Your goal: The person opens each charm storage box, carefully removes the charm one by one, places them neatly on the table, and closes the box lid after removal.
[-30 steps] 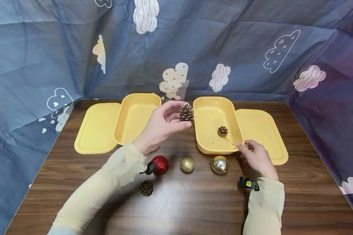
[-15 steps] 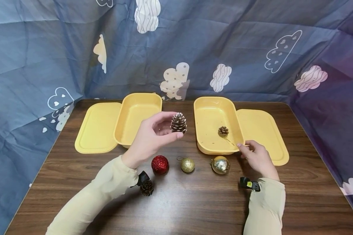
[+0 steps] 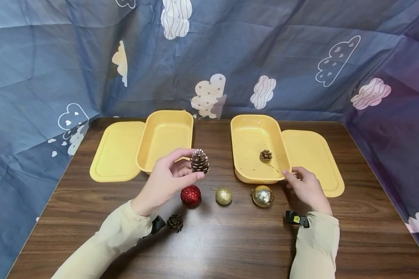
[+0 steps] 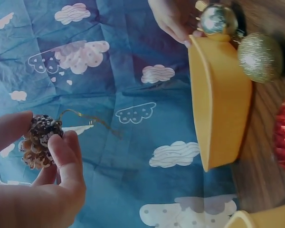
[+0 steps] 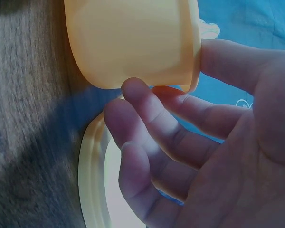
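My left hand point(image 3: 164, 178) holds a brown pinecone point(image 3: 199, 162) with whitish scale tips between thumb and fingers, up over the table. In the left wrist view, a thin gold string trails from this pinecone point(image 4: 40, 140). My right hand point(image 3: 305, 186) grips the near right corner of the right yellow box point(image 3: 243, 176); in the right wrist view the thumb lies on its rim and the fingers bend around the corner. Inside that box is a small pinecone point(image 3: 265, 155) with a gold string. Another dark pinecone point(image 3: 175, 223) lies near my left wrist.
A red glitter ball point(image 3: 191, 196), a gold glitter ball point(image 3: 224, 196) and a shiny gold ball point(image 3: 263, 196) sit in a row before the boxes. A second yellow box point(image 3: 167, 135) stands left. Yellow lids point(image 3: 116, 153) lie at the outer sides. Patterned cloth point(image 3: 283, 50) hangs behind the table.
My left hand has drawn back from beside the right box, moving left and toward me with the pinecone. My right hand stays at the box corner.
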`<state>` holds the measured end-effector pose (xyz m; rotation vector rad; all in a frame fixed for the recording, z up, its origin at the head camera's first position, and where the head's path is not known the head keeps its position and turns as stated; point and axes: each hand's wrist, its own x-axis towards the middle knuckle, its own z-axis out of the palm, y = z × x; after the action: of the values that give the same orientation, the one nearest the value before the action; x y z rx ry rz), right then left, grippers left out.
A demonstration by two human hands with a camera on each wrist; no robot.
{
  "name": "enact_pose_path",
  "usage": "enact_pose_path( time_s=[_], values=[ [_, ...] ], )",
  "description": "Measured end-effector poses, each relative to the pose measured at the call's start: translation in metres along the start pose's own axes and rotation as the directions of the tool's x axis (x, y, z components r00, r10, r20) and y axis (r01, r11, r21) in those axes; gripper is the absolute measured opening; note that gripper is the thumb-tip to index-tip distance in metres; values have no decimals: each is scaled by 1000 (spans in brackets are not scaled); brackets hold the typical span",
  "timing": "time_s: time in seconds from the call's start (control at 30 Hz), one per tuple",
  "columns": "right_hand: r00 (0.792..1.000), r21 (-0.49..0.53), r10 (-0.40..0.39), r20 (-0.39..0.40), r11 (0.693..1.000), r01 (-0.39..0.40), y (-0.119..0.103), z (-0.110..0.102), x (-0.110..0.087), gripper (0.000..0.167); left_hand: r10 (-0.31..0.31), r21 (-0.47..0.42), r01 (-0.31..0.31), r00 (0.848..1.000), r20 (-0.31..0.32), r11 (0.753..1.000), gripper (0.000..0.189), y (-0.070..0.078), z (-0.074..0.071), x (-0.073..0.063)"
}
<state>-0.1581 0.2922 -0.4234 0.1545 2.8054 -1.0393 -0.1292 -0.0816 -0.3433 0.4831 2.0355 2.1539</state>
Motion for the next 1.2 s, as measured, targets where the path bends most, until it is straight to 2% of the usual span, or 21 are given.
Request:
enact_pose_path(
  time_s=[0.33,0.57,0.7,0.83,1.03,1.2],
  values=[
    [1000,6,-14,-13,1000,14,-1,0,-1,60,-10,108,12,1000,-20,994,51,-21,-1,-19],
    [1000,7,-17,-13,1000,17,-1,0,0,60,-86,179,90,996,-26,980,50,-35,3,-30],
    [1000,8,-13,-10,1000,13,-1,0,0,60,-110,183,112,994,-21,977,51,-41,6,-34],
    [1000,8,-9,-10,1000,9,-2,0,0,60,-105,186,108,994,-30,977,51,-45,8,-37],
    [1000,13,-10,-6,1000,10,-2,0,0,61,-106,146,108,994,-22,983,51,-55,12,-42],
    [1000,16,-10,-4,1000,10,-1,-1,0,60,-147,120,145,989,0,982,54,-65,18,-46]
  ],
)
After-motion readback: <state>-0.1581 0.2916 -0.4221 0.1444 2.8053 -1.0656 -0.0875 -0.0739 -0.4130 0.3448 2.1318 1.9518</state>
